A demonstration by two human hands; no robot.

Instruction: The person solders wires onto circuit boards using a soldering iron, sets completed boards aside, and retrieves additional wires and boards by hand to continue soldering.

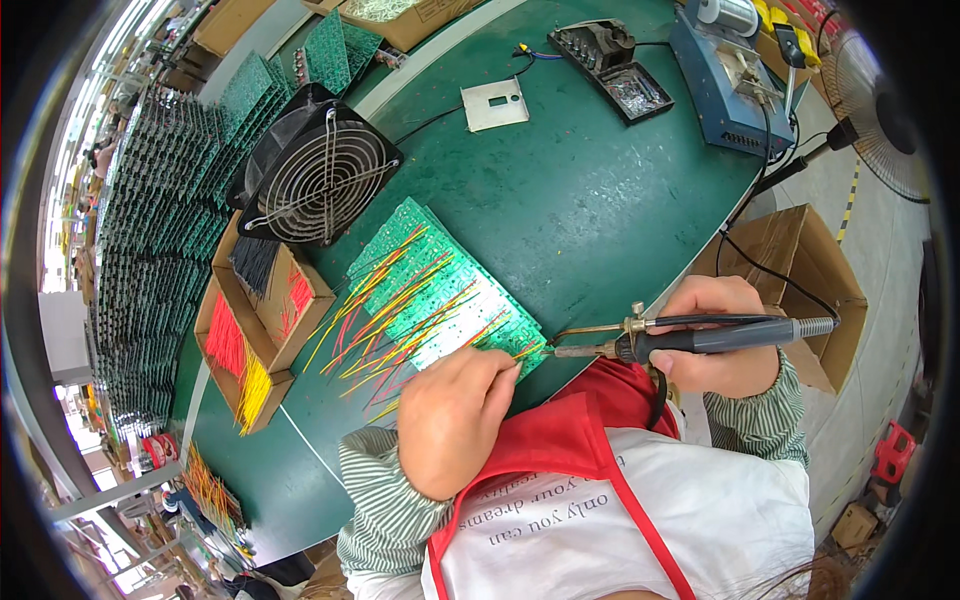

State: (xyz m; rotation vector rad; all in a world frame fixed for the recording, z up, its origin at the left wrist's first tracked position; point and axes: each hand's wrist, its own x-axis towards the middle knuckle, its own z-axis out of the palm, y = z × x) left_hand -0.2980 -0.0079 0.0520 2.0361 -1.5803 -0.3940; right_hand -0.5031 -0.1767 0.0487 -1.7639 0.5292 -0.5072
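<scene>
My right hand [722,335] is wrapped round a soldering iron [700,340] with a dark grey handle and a thin solder-feed tube along its top. The iron's tip points left, at the near right corner of a green circuit board [408,250]. Rows of red and yellow wires [385,325] stick out from the board toward the left. At the board's near edge, close to the iron's tip, is my left hand [455,415]. Its fingers are pressed together, and what they pinch is hidden.
A black fan [325,175] stands beyond the board. Left of it, a divided cardboard box [270,335] holds red, yellow and black wires. Tall stacks of circuit boards [150,240] rise farther left. A blue soldering unit [715,85] sits far right, above an open carton [800,270].
</scene>
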